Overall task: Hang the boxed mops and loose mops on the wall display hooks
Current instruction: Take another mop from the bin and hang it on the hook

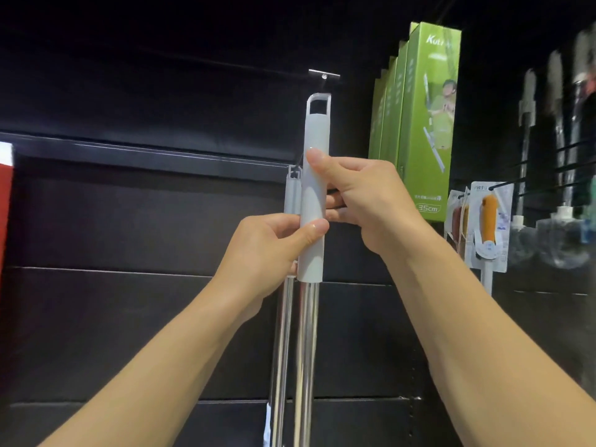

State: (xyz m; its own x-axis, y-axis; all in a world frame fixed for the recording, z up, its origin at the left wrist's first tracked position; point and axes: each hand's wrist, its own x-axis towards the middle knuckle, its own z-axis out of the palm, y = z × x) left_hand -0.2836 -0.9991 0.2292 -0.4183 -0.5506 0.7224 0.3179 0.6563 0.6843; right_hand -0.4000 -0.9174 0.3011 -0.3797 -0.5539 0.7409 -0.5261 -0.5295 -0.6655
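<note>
While both hands grip mop handle (314, 188), green boxes (419, 124) hang right, hook (324, 74) seemingly above.

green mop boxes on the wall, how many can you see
4, in a row at upper right, front to back: the nearest green box, a second edge-on behind it, a third and a fourth showing only as slivers. More may hide behind.

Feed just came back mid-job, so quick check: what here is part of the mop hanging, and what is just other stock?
Job:
- grey-handled mop, held by left hand and right hand
- second mop behind it
- wall hook above the hang loop
- green boxes, already hung

Other stock:
- orange carded tool
- red item at left edge
- blurred brushes far right
</note>
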